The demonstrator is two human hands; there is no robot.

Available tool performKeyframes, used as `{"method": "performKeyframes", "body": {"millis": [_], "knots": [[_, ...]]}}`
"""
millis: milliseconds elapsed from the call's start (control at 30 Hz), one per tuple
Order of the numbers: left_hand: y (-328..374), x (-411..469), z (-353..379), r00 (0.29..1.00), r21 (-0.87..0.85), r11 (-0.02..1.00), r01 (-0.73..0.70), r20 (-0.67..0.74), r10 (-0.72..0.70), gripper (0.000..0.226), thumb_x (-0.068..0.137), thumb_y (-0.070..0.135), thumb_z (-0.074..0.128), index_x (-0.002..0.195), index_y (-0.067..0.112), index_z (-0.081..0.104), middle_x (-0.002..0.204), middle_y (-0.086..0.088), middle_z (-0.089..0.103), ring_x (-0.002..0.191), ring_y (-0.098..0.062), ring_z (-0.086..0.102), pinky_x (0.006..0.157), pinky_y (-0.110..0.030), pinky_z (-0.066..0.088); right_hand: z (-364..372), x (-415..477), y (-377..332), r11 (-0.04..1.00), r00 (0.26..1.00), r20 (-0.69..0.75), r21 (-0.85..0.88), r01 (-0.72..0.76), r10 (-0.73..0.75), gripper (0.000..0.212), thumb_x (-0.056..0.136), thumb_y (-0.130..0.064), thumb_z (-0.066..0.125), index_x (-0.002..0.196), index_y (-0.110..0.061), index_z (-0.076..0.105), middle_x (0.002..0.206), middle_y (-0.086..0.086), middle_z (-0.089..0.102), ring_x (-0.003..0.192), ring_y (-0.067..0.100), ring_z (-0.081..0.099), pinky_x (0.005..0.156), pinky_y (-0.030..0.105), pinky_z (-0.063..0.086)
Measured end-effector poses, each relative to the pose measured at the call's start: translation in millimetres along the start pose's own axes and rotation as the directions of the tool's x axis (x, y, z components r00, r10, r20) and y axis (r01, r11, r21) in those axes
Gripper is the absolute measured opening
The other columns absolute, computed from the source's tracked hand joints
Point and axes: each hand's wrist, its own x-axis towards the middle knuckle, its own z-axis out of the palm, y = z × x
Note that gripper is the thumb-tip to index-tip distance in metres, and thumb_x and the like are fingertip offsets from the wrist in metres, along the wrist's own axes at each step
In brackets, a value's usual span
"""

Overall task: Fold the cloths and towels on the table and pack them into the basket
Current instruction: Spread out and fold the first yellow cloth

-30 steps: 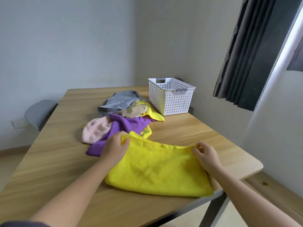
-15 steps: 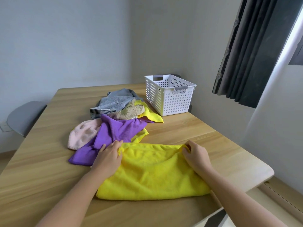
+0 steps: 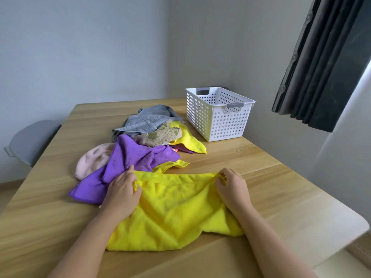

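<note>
A yellow cloth [image 3: 174, 213] lies spread on the wooden table [image 3: 251, 161] in front of me. My left hand [image 3: 122, 194] grips its far left corner and my right hand [image 3: 230, 187] pinches its far right corner. Behind it sits a loose pile: a purple cloth [image 3: 130, 163], a pink towel [image 3: 92, 161], a grey towel [image 3: 146, 123], a beige patterned cloth [image 3: 160, 135] and a second yellow cloth [image 3: 190, 141]. A white perforated basket [image 3: 218, 115] stands at the back right and looks empty.
A grey chair [image 3: 30, 141] stands off the table's left side. Dark curtains [image 3: 325, 63] hang at the right by the wall. The table's right corner [image 3: 359, 227] is close to my right arm.
The yellow cloth's near edge has become rumpled and its far edge has bunched a little between my hands. Both hands keep hold of the far corners.
</note>
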Motion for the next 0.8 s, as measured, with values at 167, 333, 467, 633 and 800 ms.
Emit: {"method": "performKeyframes", "body": {"millis": [167,333,467,633,800], "knots": [[-5,1,1,0.998,-0.029,0.999,-0.018,-0.066,0.016,0.056,0.064,0.044,0.030,0.084,0.005,0.064,0.110,-0.009,0.063,0.097,-0.034,0.056,0.083,-0.043,0.043,0,1,4,0.981,0.992,0.117,-0.190,-0.024,0.047,0.026,0.092,-0.031,0.047,0.114,-0.022,0.056,0.129,-0.003,0.051,0.123,0.019,0.040,0.097,0.035,0.025],[-2,5,-5,0.998,-0.090,0.994,0.056,0.014,-0.055,0.026,0.061,0.038,0.045,0.079,0.024,0.058,0.131,0.003,0.054,0.116,-0.027,0.045,0.095,-0.040,0.032,1,3,6,0.985,0.985,0.170,-0.171,0.010,0.020,0.024,0.089,-0.031,0.052,0.111,-0.024,0.058,0.129,-0.007,0.052,0.124,0.017,0.039,0.104,0.037,0.018],[-5,7,-7,0.999,-0.137,0.990,0.032,0.040,-0.027,0.013,0.059,0.036,0.048,0.070,0.030,0.049,0.108,0.011,0.054,0.106,-0.023,0.046,0.085,-0.034,0.026,0,2,5,0.998,0.991,0.126,0.049,0.031,-0.037,0.015,0.083,-0.022,0.064,0.097,-0.017,0.066,0.102,-0.005,0.054,0.102,0.018,0.051,0.089,0.031,0.034],[-11,5,-3,0.978,-0.175,0.976,-0.132,-0.183,0.099,0.028,0.060,0.046,0.048,0.066,0.025,0.065,0.092,0.015,0.048,0.091,-0.019,0.051,0.080,-0.038,0.032,-9,1,8,0.945,1.000,0.021,0.327,-0.006,-0.001,0.003,0.081,-0.016,0.066,0.080,-0.016,0.064,0.084,-0.002,0.061,0.079,0.015,0.056,0.070,0.019,0.043],[-2,4,-18,0.962,-0.527,0.833,-0.169,-0.273,0.023,0.019,0.061,0.042,0.060,0.077,0.049,0.066,0.092,0.019,0.054,0.079,0.000,0.049,0.074,-0.008,0.037,-12,4,13,0.863,0.995,-0.018,0.499,-0.078,0.100,0.005,0.083,-0.010,0.066,0.079,-0.013,0.067,0.078,-0.003,0.065,0.074,0.007,0.055,0.064,0.009,0.040]]}}
